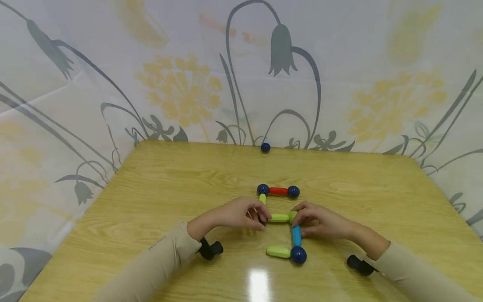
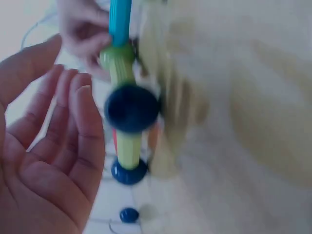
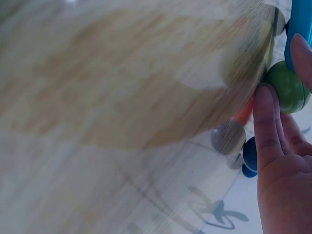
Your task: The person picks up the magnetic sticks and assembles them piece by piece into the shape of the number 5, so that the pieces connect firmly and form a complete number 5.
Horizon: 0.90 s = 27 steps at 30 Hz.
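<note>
A zigzag chain of rods and balls lies on the table. My right hand (image 1: 326, 222) grips it at the green ball (image 1: 293, 216), the thumb beside the light-blue rod (image 1: 297, 237). That rod leads to a dark blue ball (image 1: 298, 255) and a yellow-green rod (image 1: 278, 251). Another yellow-green rod (image 1: 279, 218) runs left from the green ball to a dark blue ball (image 2: 131, 108). My left hand (image 1: 239, 213) hovers around this ball; in the left wrist view its fingers are loosely bent, apart from the ball, holding nothing.
Farther along, a short yellow-green rod (image 1: 262, 199) meets a dark blue ball (image 1: 263, 189), a red rod (image 1: 278, 191) and another blue ball (image 1: 293, 192). A loose dark blue ball (image 1: 266, 147) sits at the wooden table's (image 1: 181, 167) back edge, before a flowered cloth (image 1: 249, 96).
</note>
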Tool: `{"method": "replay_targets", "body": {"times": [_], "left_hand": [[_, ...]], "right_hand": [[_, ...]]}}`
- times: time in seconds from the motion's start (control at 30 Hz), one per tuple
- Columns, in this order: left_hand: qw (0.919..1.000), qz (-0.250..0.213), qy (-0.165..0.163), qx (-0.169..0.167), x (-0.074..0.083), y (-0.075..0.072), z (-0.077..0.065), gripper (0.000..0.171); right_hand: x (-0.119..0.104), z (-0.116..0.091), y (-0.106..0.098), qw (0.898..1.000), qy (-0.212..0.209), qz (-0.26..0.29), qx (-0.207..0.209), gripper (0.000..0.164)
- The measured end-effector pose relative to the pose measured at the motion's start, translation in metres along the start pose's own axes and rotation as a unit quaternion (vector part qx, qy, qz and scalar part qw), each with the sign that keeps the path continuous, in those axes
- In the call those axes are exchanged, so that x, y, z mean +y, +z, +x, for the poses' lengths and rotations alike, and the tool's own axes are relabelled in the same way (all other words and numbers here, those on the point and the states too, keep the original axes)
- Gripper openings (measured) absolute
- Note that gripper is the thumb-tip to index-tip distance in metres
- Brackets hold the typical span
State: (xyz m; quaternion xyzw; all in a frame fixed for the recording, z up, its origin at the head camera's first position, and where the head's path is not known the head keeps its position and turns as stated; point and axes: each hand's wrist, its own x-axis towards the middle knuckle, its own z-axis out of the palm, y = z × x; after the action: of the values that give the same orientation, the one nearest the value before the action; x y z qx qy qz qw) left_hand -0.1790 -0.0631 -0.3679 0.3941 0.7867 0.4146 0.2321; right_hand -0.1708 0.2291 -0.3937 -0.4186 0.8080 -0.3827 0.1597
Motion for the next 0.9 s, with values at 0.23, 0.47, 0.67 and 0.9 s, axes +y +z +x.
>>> {"method": "replay_targets", "body": {"times": [0.23,0.47,0.67,0.9], "left_hand": [[0.9986,-0.01,-0.016,0.049,-0.012,-0.023,0.004,0.027],[0.9943,-0.002,-0.032,0.102,-0.028,-0.044,0.017,0.027],[0.9887,0.007,-0.042,0.144,-0.043,-0.061,0.034,0.031],[0.9793,0.005,-0.072,0.189,-0.057,-0.075,0.057,0.033]], "right_hand": [[0.002,0.001,0.004,1.0,-0.004,0.01,-0.002,0.015],[0.002,0.002,0.003,1.0,-0.011,0.01,-0.003,0.017],[0.002,0.002,0.002,1.0,-0.014,0.011,-0.004,0.016],[0.006,0.002,0.001,1.0,-0.013,0.006,0.0,0.015]]}}
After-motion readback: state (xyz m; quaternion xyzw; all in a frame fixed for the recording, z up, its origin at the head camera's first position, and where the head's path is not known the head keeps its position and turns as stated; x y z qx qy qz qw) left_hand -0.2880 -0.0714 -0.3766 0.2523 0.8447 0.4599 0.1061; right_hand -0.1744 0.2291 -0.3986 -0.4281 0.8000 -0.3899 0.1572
